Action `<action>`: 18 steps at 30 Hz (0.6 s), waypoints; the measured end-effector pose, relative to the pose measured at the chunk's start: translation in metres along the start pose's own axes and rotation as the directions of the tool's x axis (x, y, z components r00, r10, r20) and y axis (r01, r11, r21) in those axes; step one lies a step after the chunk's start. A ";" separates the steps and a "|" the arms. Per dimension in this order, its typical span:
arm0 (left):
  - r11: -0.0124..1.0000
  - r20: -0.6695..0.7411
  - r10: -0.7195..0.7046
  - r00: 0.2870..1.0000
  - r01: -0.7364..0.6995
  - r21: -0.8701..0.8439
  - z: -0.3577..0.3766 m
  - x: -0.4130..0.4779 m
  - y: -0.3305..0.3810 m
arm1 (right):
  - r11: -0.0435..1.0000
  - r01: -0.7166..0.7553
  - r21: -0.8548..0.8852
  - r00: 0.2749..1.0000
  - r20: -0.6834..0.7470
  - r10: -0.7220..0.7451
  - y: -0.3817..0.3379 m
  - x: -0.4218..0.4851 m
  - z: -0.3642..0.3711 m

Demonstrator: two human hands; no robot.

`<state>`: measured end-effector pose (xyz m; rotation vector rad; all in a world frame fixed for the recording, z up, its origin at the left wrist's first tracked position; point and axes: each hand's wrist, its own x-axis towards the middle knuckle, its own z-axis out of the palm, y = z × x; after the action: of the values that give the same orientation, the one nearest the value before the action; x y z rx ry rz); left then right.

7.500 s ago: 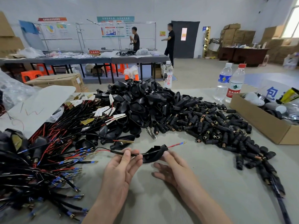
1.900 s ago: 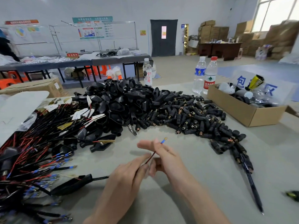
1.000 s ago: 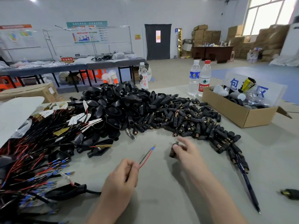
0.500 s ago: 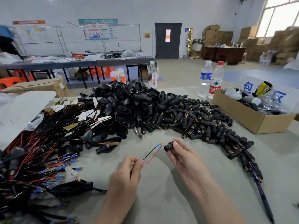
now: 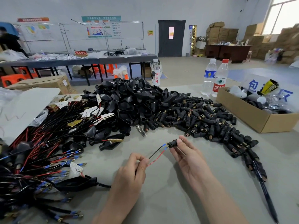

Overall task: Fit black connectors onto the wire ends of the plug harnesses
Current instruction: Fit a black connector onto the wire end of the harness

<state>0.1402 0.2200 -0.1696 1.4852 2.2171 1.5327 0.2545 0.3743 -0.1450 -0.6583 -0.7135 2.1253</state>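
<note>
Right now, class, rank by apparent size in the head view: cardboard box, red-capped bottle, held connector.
1. cardboard box
2. red-capped bottle
3. connector, smallest though nearest the camera

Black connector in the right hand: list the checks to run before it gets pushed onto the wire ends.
1. Left hand pinches the red and black wires: ok.
2. Right hand grips the black connector at its fingertips: ok.
3. Blue-sleeved wire ends point at the connector: ok.
4. Ends lined up with the connector's holes: cannot tell, holes hidden.
5. Wires between the hands free of the harness pile: ok.
</note>
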 end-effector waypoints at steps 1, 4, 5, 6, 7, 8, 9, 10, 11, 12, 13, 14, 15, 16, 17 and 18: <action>1.000 0.008 0.000 1.000 0.000 0.004 0.000 0.000 0.000 | 1.000 0.001 0.003 1.000 0.005 -0.001 0.000 -0.001 0.000; 1.000 0.028 -0.006 1.000 0.005 0.009 0.000 0.000 0.001 | 1.000 0.007 -0.001 1.000 0.015 -0.007 0.000 -0.002 0.001; 1.000 0.031 -0.007 1.000 0.006 0.009 0.000 0.000 0.001 | 1.000 0.009 -0.013 1.000 0.019 -0.009 0.001 -0.002 0.001; 1.000 0.031 -0.007 1.000 0.006 0.007 0.000 0.000 0.002 | 0.999 0.013 -0.031 1.000 0.023 -0.012 0.002 -0.002 0.002; 1.000 0.027 -0.006 1.000 0.005 0.004 0.000 0.001 0.003 | 0.998 0.018 -0.055 0.999 0.028 -0.016 0.002 -0.002 0.002; 1.000 0.017 -0.004 1.000 0.004 0.002 0.000 0.001 0.004 | 0.997 0.022 -0.077 0.999 0.036 -0.019 0.003 -0.002 0.002; 1.000 0.002 -0.005 1.000 0.005 0.003 0.000 0.001 0.004 | 0.995 0.021 -0.097 0.999 0.047 -0.017 0.004 -0.003 0.002; 1.000 -0.017 -0.010 1.000 0.010 0.007 0.000 0.001 0.003 | 0.994 0.016 -0.113 0.998 0.060 -0.009 0.005 -0.003 0.003; 1.000 -0.037 -0.017 0.999 0.018 0.009 -0.001 0.001 0.002 | 0.992 0.008 -0.127 0.997 0.074 0.001 0.006 -0.004 0.003; 1.000 -0.053 -0.027 0.998 0.027 0.010 -0.001 0.001 0.001 | 0.990 0.001 -0.143 0.996 0.086 0.012 0.008 -0.005 0.004; 0.999 -0.068 -0.034 0.997 0.035 0.013 -0.001 0.002 0.000 | 0.988 -0.008 -0.157 0.995 0.098 0.024 0.011 -0.006 0.006; 0.999 -0.082 -0.038 0.996 0.040 0.018 -0.001 0.002 -0.001 | 0.985 -0.019 -0.170 0.993 0.114 0.039 0.014 -0.008 0.007; 0.999 -0.097 -0.043 0.994 0.045 0.020 0.000 0.002 -0.001 | 0.983 -0.034 -0.181 0.989 0.134 0.059 0.017 -0.009 0.009; 0.999 -0.115 -0.050 0.992 0.052 0.016 0.000 0.002 -0.001 | 0.981 -0.050 -0.188 0.984 0.158 0.080 0.021 -0.011 0.010; 0.998 -0.132 -0.060 0.990 0.062 0.011 0.000 0.002 -0.001 | 0.980 -0.066 -0.189 0.978 0.180 0.101 0.025 -0.013 0.012; 0.997 -0.147 -0.071 0.987 0.073 0.003 -0.001 0.002 0.000 | 0.979 -0.084 -0.187 0.972 0.199 0.121 0.029 -0.015 0.014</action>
<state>0.1384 0.2213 -0.1686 1.3182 2.3304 1.6624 0.2393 0.3428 -0.1514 -0.5804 -1.0138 2.2666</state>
